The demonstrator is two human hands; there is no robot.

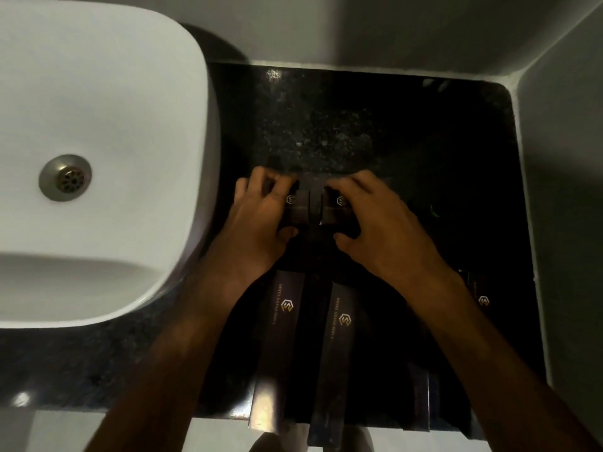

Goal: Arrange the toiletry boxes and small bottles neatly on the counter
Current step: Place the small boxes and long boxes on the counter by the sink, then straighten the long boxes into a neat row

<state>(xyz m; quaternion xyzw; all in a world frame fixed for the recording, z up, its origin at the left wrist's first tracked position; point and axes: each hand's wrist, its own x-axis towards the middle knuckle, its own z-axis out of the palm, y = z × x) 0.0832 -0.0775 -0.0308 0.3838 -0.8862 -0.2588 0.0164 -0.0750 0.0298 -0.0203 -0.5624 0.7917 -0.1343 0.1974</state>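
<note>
— What are your hands doing?

— My left hand (261, 213) is wrapped around a small dark box (295, 207) with a gold emblem, fingers curled over its far edge and thumb against the near edge. My right hand (375, 220) grips a second small box (337, 207) the same way. The two boxes sit side by side between my hands, with a narrow gap between them; I can't tell whether they touch.

— Where are they resting?

— On the dark speckled table (326, 132), as far as I can see; the light is dim, so I can't say whether they are lifted slightly.

— Anything else close by?

— Nearer to me than my hands, two long dark boxes lie lengthwise, each with the same gold emblem and a line of print. One long box (280, 321) runs beneath my left wrist; the other long box (339, 337) lies just beside it, between my forearms. Their near ends reach past the table's front edge. Beyond my right wrist, toward the wall, another dark box (479, 295) shows an emblem, partly hidden by my arm.

— And on your left?

— A white sink (114, 93) sits well to the outside of my left hand, its metal drain (65, 177) visible.
</note>
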